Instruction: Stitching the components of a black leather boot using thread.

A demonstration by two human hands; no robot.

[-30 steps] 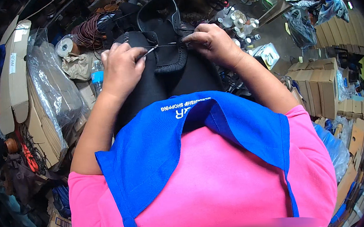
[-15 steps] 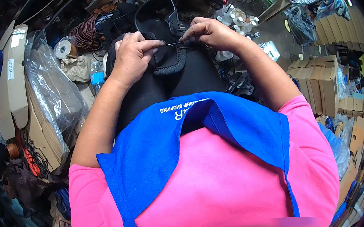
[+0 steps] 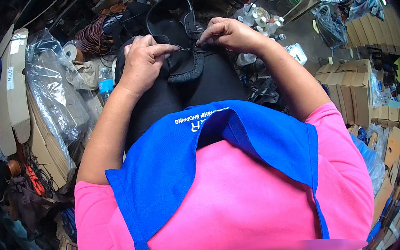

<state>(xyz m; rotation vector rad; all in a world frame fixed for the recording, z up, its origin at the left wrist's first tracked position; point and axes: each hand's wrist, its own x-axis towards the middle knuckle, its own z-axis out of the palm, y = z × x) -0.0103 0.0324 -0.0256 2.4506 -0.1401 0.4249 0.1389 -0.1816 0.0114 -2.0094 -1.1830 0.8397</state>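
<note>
A black shoe-like piece is being supported on the person's lap, its tall, rounded, open collar facing away from the body and its blunt front end pointing back toward it. That front end is being bordered by a thick, ridged, stitched-looking rim. Across the middle, a thin strand is being held roughly level, too fine for thread or needle to be told apart.

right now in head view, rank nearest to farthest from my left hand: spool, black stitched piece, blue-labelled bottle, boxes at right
1. Black stitched piece, by your left hand
2. Blue-labelled bottle, left of hand
3. Spool, farther left
4. Boxes, far right
</note>
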